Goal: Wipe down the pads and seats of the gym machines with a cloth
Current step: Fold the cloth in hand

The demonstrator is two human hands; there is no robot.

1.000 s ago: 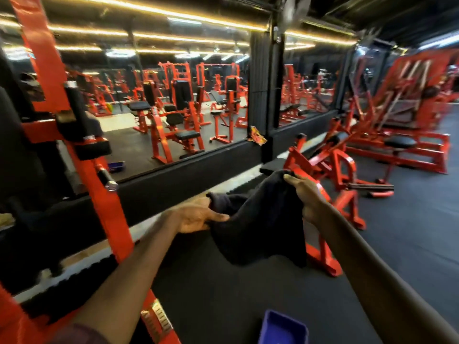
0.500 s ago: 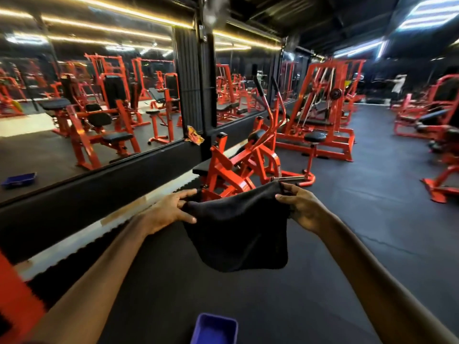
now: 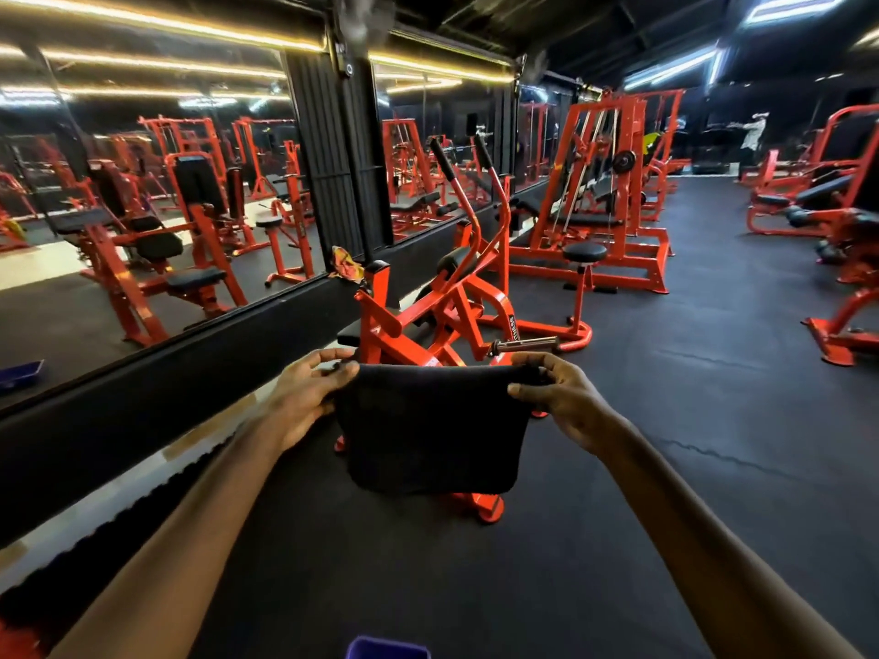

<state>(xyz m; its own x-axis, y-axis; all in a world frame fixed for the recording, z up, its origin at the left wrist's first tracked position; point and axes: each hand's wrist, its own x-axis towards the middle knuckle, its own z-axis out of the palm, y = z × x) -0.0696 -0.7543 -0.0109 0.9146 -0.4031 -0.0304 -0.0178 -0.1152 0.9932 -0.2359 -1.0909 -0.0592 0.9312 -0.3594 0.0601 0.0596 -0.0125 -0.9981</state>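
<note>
The black cloth [image 3: 430, 428] hangs flat in the air in front of the person, stretched out between both hands; its top edge runs level from left to right, that being its long axis, and the rest drops straight down from that edge toward the floor, the broad face turned to the camera; the bottom edge is slightly rounded and hangs free. The left hand [image 3: 304, 397] pinches the upper left corner, thumb on the near side and fingers curled behind; the right hand [image 3: 561, 397] pinches the upper right corner the same way, so the cloth lies between the two hands and below them, touching nothing else. Both forearms reach forward from the lower corners of the view.

Just behind the cloth stands an orange plate-loaded machine [image 3: 428, 316] with black pads, its base partly hidden by the fabric; white lettering on one of its frame tubes ends in "TNESS", the rest not readable. Further back is an orange cable station [image 3: 604, 192] with a round black stool seat [image 3: 584, 252] in front of it. A mirror wall [image 3: 142, 206] runs along the left and reflects more orange machines; the black rubber floor [image 3: 713, 397] spreads to the right; the rim of a blue tray [image 3: 387, 649] shows at the bottom edge.
</note>
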